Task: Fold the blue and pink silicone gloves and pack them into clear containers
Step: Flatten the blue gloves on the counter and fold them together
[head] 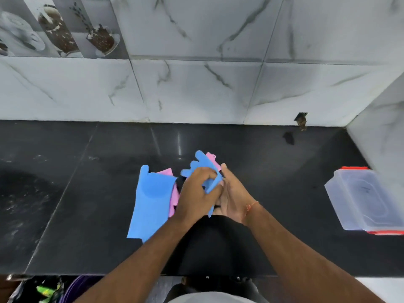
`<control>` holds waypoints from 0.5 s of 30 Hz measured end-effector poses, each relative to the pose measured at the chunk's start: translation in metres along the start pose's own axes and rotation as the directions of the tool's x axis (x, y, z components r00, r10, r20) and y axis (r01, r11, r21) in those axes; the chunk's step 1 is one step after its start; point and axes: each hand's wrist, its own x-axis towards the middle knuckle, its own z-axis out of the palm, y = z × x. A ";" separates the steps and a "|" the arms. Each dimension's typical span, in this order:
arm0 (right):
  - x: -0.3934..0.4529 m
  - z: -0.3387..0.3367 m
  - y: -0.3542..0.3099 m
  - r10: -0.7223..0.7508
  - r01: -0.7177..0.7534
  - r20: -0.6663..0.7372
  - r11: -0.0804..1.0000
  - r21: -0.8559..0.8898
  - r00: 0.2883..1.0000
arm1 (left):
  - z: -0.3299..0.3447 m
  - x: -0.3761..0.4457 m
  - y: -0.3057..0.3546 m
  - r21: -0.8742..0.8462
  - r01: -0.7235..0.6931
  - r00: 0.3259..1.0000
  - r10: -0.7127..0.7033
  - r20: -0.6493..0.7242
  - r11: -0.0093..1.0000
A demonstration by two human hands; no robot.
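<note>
Flat blue glove [150, 202] at left on dark glossy desk [76, 193], long axis near-to-far, pink glove [173, 193] peeking from under it. Left hand [196, 191] pinching second blue glove [205, 169], soft, nubby, fingers pointing far. Right hand [234, 195] pressed alongside; grip there uncertain. Clear container [360, 200], red-trimmed, well apart right, nearer right hand.

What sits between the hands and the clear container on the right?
Nothing: in the head view, only bare black counter separates the right hand from the clear container.
</note>
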 end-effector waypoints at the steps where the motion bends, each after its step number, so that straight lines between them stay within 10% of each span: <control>1: -0.008 -0.012 -0.003 -0.008 0.007 0.016 0.995 0.095 1.000 | 0.010 -0.001 0.008 0.015 -0.046 0.997 0.045 0.067 0.999; 5: -0.033 -0.048 -0.010 -0.112 0.133 -0.141 0.980 0.151 0.984 | 0.040 -0.007 0.021 -0.042 -0.112 0.955 0.120 0.271 0.993; 8: -0.045 -0.074 -0.016 -0.201 0.229 -0.216 0.966 0.115 0.955 | 0.057 -0.006 0.016 -0.170 0.176 0.982 -0.184 -0.035 0.970; 10: -0.057 -0.085 -0.023 -0.202 0.233 -0.183 0.958 0.165 0.962 | 0.069 0.003 0.012 -0.258 0.423 0.879 -0.462 -0.115 0.869; 12: -0.066 -0.095 -0.026 -0.159 0.186 -0.176 0.972 0.147 0.971 | 0.081 0.010 0.008 -0.361 0.668 0.737 -0.648 0.194 0.651; 15: -0.074 -0.111 -0.022 -0.077 0.088 -0.132 0.993 0.079 0.988 | 0.105 0.015 -0.002 -0.451 0.823 0.567 -0.518 0.640 0.344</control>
